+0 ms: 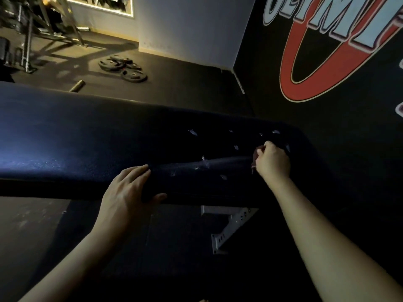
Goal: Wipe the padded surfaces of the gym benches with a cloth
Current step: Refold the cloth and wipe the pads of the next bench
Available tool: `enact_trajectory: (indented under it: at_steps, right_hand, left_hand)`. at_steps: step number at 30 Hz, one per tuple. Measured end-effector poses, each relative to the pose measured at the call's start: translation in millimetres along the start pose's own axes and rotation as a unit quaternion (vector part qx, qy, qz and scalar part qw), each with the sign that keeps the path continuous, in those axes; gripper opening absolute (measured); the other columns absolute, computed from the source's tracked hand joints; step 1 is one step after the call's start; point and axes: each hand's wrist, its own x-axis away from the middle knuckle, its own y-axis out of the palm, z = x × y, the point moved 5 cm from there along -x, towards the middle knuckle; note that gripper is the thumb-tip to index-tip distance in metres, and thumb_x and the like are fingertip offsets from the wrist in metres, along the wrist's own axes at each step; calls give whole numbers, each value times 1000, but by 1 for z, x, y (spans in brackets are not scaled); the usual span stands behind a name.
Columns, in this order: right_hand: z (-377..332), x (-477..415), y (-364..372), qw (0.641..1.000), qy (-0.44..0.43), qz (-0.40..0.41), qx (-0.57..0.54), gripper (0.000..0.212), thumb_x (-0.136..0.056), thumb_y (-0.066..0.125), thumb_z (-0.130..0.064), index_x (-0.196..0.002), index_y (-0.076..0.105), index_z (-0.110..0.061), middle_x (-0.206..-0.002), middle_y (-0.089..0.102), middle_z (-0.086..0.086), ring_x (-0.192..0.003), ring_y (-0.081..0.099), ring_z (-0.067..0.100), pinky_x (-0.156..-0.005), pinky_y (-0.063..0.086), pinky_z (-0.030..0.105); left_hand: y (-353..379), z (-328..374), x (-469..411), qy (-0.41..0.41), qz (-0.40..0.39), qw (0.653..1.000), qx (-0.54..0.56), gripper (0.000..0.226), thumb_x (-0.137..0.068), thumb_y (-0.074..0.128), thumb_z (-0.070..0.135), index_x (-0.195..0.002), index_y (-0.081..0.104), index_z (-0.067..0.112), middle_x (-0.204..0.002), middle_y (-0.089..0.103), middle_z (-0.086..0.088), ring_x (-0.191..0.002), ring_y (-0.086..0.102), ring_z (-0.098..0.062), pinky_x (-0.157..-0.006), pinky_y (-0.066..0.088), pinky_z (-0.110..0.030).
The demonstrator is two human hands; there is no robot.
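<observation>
1. The right hand (272, 162) is curling into a tight fist around a dark reddish cloth (254, 159), and only a small bunch of it is showing at the thumb side.
2. Directly under that fist, the cloth is lying against the bench pad (87, 144) near its right end, with pale worn patches (192, 132) scattered just left of and beyond the grip.
3. Left of the fist, the left hand (124, 192) is resting flat on the pad's near edge, fingers straight and thumb reaching down the side, holding nothing.
4. Below the fist, a grey metal bracket (226, 225) is showing under the pad.
5. Above the fist, wall lettering (327, 16) is appearing to read "OLYM", cropped, over a red oval (316, 83).
6. Far beyond the left hand, weight plates (122, 66) are lying on the floor.
</observation>
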Motion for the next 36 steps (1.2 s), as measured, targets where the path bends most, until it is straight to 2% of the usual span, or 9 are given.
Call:
enact_trajectory:
  at_steps: [3, 9, 12, 16, 19, 22, 26, 32, 36]
  right_hand:
    - [-69, 32, 19, 998, -56, 10, -35, 15, -99, 56, -16, -111, 64, -12, -108, 67, 16, -98, 66, 38, -72, 44, 36]
    - [-184, 148, 30, 919, -381, -68, -71, 13, -97, 55, -17, -109, 59, -16, -102, 63, 13, -91, 64, 34, -73, 54, 42]
    - [-105, 74, 24, 955, -295, -25, 10, 14, -96, 52, -15, -109, 59, -17, -97, 63, 13, -86, 66, 37, -66, 49, 38]
    - [-32, -30, 15, 993, -116, -2, 20, 14, -99, 56, -22, -110, 58, -13, -107, 62, 17, -98, 63, 40, -77, 49, 41]
    - [-103, -10, 40, 986, -158, 11, -48, 14, -97, 57, -19, -108, 61, -13, -107, 63, 17, -96, 64, 40, -79, 51, 42]
    - [-169, 63, 49, 940, -321, -46, -101, 16, -97, 57, -28, -105, 60, -14, -104, 63, 15, -93, 64, 34, -76, 51, 41]
    - [-136, 82, 31, 870, -478, -60, -102, 14, -93, 63, -31, -99, 56, -20, -92, 58, 7, -82, 62, 29, -65, 50, 39]
    - [-127, -111, 61, 951, -308, -25, -23, 21, -103, 49, -27, -112, 57, -10, -113, 60, 20, -104, 61, 42, -82, 50, 44]
    - [-188, -34, 67, 914, -397, -17, -84, 39, -103, 43, -46, -101, 61, -11, -101, 64, 20, -90, 63, 40, -73, 51, 44]
  left_hand:
    - [1, -1, 0, 0, -2, 1000, 1, 81, -85, 49, 69, -129, 69, 5, -135, 65, -11, -126, 58, -26, -106, 48, -40]
    - [2, -4, 0, 21, -9, 1000, 4, 77, -84, 54, 68, -128, 70, 7, -135, 66, -9, -123, 62, -27, -103, 53, -45]
    - [0, -3, -2, -9, -9, 1000, -6, 80, -82, 52, 70, -127, 71, 7, -134, 67, -8, -124, 60, -26, -103, 53, -43]
    - [-3, -1, -2, -19, -26, 999, -6, 82, -81, 49, 73, -132, 69, 12, -138, 64, -3, -128, 57, -20, -105, 51, -38]
    - [-9, -3, -6, -41, -19, 999, 1, 78, -82, 51, 76, -125, 73, 16, -133, 67, 3, -125, 58, -15, -104, 51, -35]
    - [-16, -2, -20, -80, 23, 996, 14, 55, -88, 50, 64, -108, 77, 21, -118, 71, 8, -112, 61, -11, -98, 45, -25]
    - [-13, -4, -38, -134, 66, 989, 1, 41, -85, 55, 49, -105, 77, 21, -118, 72, 5, -111, 60, -16, -97, 41, -28]
    - [5, -5, -27, -130, 37, 991, -20, 59, -89, 53, 57, -127, 71, 15, -137, 66, -2, -130, 57, -22, -112, 44, -41]
    - [7, -5, -27, -154, 42, 987, -23, 61, -89, 53, 57, -131, 69, 16, -141, 63, 0, -135, 54, -20, -117, 38, -39]
